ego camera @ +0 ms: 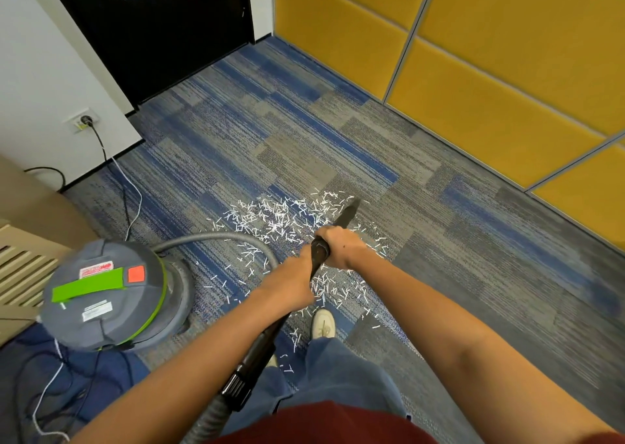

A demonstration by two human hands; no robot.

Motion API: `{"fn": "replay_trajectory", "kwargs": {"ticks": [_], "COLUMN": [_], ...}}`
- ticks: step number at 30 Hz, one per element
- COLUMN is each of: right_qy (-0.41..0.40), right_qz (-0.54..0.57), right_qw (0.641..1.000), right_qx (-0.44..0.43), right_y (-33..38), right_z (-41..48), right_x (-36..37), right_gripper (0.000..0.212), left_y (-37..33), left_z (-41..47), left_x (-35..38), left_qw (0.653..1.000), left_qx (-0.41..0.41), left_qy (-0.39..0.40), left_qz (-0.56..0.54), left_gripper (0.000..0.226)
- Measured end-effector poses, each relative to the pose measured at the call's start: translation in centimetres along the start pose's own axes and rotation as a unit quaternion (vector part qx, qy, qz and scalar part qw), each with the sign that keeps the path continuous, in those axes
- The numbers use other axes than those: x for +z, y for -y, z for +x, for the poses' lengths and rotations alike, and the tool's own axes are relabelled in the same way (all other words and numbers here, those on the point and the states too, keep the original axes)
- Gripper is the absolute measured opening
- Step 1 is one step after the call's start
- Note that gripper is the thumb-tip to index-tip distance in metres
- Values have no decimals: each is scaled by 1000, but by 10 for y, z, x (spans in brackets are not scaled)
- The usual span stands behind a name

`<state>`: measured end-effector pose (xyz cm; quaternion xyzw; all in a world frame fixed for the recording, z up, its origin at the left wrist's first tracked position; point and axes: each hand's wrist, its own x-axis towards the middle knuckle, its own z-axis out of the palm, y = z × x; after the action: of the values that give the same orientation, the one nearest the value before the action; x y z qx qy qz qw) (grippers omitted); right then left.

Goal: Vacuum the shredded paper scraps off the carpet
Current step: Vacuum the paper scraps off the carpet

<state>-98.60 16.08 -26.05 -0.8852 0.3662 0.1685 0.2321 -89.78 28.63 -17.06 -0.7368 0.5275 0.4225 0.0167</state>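
Note:
White shredded paper scraps lie scattered over the blue and grey carpet in front of me. Both hands grip a black vacuum wand. My right hand holds it higher up, near the nozzle. My left hand holds it just below. The black nozzle tip touches the far right edge of the scrap patch. A grey hose curves from the wand back to the grey and green canister vacuum at my left.
A yellow padded wall runs along the right. A dark door stands at the back. The vacuum's cord is plugged into a wall socket at left, with more cables on the floor. My shoe stands among scraps.

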Motion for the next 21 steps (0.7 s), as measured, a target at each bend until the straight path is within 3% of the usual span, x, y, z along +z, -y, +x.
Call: {"fn": "replay_trajectory", "kwargs": {"ticks": [12,21], "right_qy": [4,2], "right_qz": [-14,-13], "right_qw": [1000,1000], "right_qx": [-23,20], "right_y": [16,-15], "right_z": [10,-9], "right_x": [-4,-6], "right_gripper": [26,26], "left_y": [10,-14], "left_z": [-5,6], "left_x": [-4,-4], "left_qw": [1000,999], "left_qx": [-26,4], "left_qy": [-6,27], "left_qz": [-13,19], "left_gripper": [66,65]}}
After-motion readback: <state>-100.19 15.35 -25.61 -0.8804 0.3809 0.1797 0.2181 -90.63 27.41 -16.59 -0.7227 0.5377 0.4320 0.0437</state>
